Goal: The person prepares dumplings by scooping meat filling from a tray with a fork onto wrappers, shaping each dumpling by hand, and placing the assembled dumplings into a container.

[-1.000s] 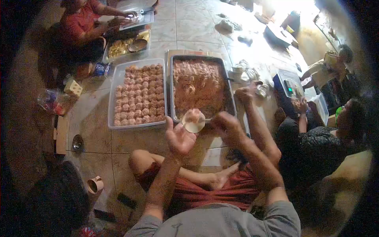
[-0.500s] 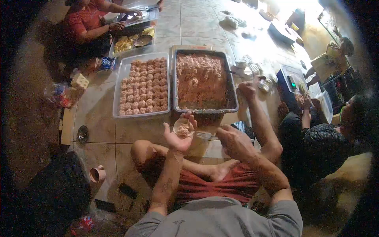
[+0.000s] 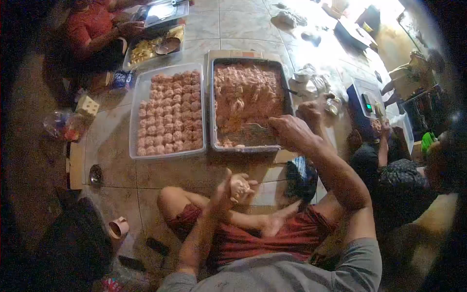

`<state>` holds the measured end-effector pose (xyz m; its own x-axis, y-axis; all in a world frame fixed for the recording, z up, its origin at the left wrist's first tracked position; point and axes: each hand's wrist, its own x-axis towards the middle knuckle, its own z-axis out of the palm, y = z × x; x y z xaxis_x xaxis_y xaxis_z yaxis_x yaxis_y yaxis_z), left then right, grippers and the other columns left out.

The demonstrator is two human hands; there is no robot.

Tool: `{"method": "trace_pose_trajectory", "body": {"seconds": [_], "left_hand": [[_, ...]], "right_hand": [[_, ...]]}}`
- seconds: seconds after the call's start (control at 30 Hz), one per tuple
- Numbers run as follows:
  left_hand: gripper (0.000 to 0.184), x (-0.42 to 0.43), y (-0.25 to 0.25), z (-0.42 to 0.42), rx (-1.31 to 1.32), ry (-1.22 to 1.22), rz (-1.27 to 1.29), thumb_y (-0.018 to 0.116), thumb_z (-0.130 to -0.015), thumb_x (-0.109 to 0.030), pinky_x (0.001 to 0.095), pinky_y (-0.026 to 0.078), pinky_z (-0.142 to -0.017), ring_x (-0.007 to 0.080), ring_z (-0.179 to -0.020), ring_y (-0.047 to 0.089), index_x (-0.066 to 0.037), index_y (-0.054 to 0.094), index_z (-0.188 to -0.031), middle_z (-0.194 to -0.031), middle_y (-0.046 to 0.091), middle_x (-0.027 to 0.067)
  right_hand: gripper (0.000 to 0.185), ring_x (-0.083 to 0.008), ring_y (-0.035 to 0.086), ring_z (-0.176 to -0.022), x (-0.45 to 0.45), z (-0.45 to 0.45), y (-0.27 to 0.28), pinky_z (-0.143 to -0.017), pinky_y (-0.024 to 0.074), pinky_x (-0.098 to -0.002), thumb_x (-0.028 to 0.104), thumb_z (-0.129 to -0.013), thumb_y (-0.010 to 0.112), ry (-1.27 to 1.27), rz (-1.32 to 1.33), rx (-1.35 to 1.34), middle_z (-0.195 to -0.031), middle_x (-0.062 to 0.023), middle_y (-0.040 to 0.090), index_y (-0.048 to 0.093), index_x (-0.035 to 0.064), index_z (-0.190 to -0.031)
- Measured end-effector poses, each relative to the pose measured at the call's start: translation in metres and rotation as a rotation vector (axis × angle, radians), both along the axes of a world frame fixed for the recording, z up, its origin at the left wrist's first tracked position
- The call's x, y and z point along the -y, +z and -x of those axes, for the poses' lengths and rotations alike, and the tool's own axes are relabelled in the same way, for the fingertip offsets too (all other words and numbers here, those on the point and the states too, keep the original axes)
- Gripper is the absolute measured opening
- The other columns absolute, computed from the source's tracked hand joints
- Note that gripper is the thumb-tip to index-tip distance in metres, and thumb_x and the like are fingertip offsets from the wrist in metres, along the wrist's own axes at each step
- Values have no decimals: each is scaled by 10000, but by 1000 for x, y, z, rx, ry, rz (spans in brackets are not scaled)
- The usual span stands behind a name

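My left hand point(image 3: 224, 193) is cupped above my crossed legs and holds a round dumpling wrapper point(image 3: 240, 188) with some filling on it. My right hand point(image 3: 292, 131) grips a fork point(image 3: 259, 130) by its handle, at the front right of the dark tray. The fork's head is at the ground meat filling point(image 3: 248, 92), which is spread thick at the back and thinner toward the front. Left of this tray stands a clear plastic box point(image 3: 134, 126) with rows of round, pinkish meat dumplings point(image 3: 170, 114).
A co-worker in red point(image 3: 90, 29) sits at the far left by a tub point(image 3: 127, 56) of yellowish pieces. Another person point(image 3: 401, 180) works at the right beside a scale point(image 3: 368, 104). A pink mug point(image 3: 118, 227) and a metal dish point(image 3: 96, 175) are on the tiles at left.
My right hand has moved forward with the fork, from beside my left hand to the meat tray. My left hand has dropped nearer my legs and its fingers have curled around the wrapper.
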<state>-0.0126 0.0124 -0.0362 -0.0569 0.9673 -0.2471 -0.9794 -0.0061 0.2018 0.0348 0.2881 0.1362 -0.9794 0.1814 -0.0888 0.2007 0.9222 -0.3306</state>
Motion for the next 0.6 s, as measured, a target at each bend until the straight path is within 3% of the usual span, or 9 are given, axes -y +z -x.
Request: {"method": "trace_pose_trajectory", "body": {"seconds": [0.03,0.17,0.23,0.3,0.37,0.4,0.47,0.53,0.6], "left_hand": [[708,1,10,-7,-76,2,140,397,-1018,-609,406,557,-916,292,-1011,686,31,514,-1298,-1192,668,221],[628,7,15,-18,-112,-195,248,453,-1030,-545,365,555,-903,244,-1038,676,12,541,-1308,-1216,661,182],[599,4,18,-12,-51,-288,221,446,-1043,-516,341,545,-914,206,-1041,669,9,526,-1321,-1230,657,157],[566,-3,24,-11,-175,-235,284,435,-1055,-488,342,517,-962,196,-1102,640,1,520,-1326,-1234,648,135],[615,-5,7,-10,-271,-250,238,424,-1045,-518,386,504,-995,251,-1149,626,8,505,-1352,-1285,623,169],[664,-5,1,-11,-377,-262,182,413,-1036,-548,431,491,-1028,307,-1196,612,15,489,-1379,-1336,597,204],[654,-11,23,-9,-297,-224,257,408,-1035,-554,435,475,-1043,298,-1200,603,20,520,-1329,-1323,598,210],[649,-10,20,-10,-226,-185,330,403,-1035,-559,439,459,-1059,290,-1204,594,25,551,-1279,-1311,600,215],[614,-4,-1,-11,-237,-220,116,416,-1034,-554,427,460,-1050,274,-1178,598,16,578,-1194,-1279,609,211]], "right_hand": [[177,-376,717,-820,-7,10,-3,-688,565,-495,153,-877,626,-35,-72,154,-866,-195,707,668,51,-1016],[247,-366,729,-866,-54,34,-43,-738,595,-483,198,-874,633,6,-167,640,-925,-193,735,738,99,-1074],[191,-362,731,-845,-66,33,-62,-719,585,-480,186,-852,646,5,-118,578,-904,-196,736,738,66,-969],[130,-350,697,-749,-82,35,-104,-644,530,-453,142,-863,625,335,-43,574,-826,-174,693,677,24,-866],[101,-359,670,-727,-70,36,-111,-633,506,-442,117,-837,639,156,179,499,-804,-178,670,660,21,-861],[112,-375,669,-768,-71,35,-148,-660,507,-459,115,-837,637,314,48,428,-824,-189,667,657,18,-888],[127,-390,668,-809,-61,39,-176,-688,508,-475,113,-837,634,467,-68,353,-844,-201,664,653,14,-914],[166,-422,664,-866,-38,57,-172,-723,506,-506,132,-853,628,271,329,397,-873,-222,677,658,9,-960],[177,-429,668,-868,-34,61,-154,-732,512,-508,142,-860,626,237,320,404,-879,-234,683,667,7,-967]]}}
